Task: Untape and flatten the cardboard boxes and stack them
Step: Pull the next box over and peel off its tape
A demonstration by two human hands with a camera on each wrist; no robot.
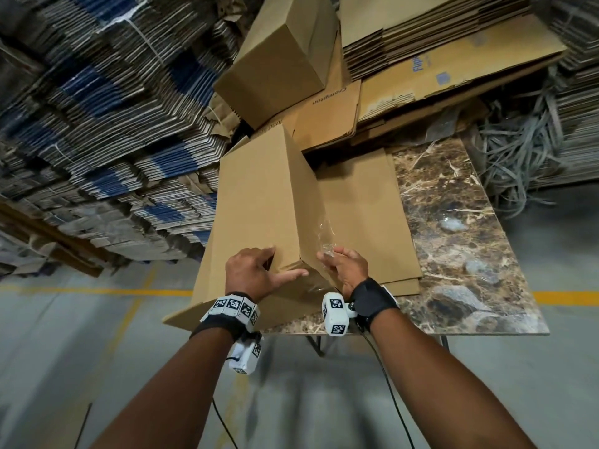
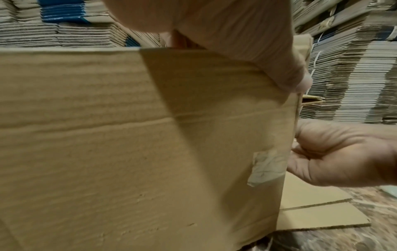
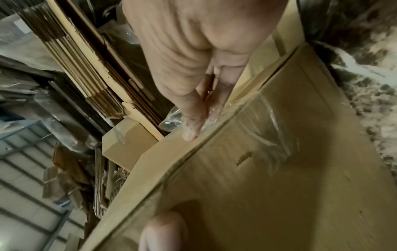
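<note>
Left hand [image 1: 256, 273] grips box [image 1: 259, 202] edge; right hand [image 1: 345, 268] pinches clear tape [image 1: 325, 241].

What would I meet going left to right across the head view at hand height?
Floor → left hand on the box → right hand pinching clear tape → flattened cardboard → marble table → floor again.

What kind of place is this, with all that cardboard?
Probably a warehouse or cardboard recycling depot: bundled flattened cartons stacked high, loose strapping heaped by the marble table, and a painted concrete floor.
</note>
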